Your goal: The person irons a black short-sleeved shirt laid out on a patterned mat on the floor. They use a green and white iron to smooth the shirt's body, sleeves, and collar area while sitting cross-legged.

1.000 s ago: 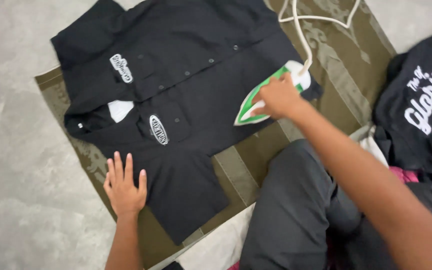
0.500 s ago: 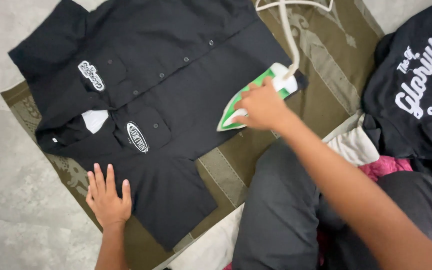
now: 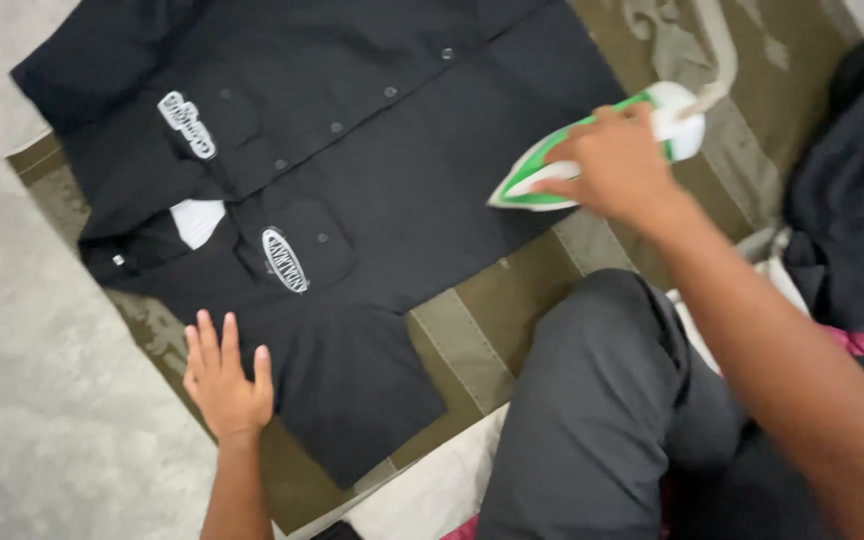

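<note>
Head view shows the pressing step in hand: your right hand [image 3: 617,165] grips the handle of the green and white iron [image 3: 592,150], fingers curled and pressed together over it, with the soleplate down on the right part of the black shirt [image 3: 372,190], at its near-right edge. Your left hand [image 3: 227,385] lies flat at the near-left of the work, fingers spread, palm partly on the short sleeve and partly on the olive patterned mat [image 3: 472,330] beneath, so it appears to hold the cloth taut. The shirt lies spread front-up across the mat on the grey floor [image 3: 32,400], with its collar to the left, its button row running toward the far right, and one sleeve pointing near, toward you. Two oval white patches [image 3: 285,260] sit on the chest pockets, one on either side of the button row, and a white label shows inside the collar. The cloth looks largely flat, with light creases around the pockets and along the sleeve. As a judgement, the next move calls for a smooth pass of the iron across the unpressed panel while you keep the spread hand well apart from the soleplate and clear of the white cord [image 3: 722,60] that leads off from the heel of the iron to the far right. Another dark printed garment [image 3: 852,200] lies at the right, and your knee in grey trousers [image 3: 592,400] rests at the near edge of the mat.
</note>
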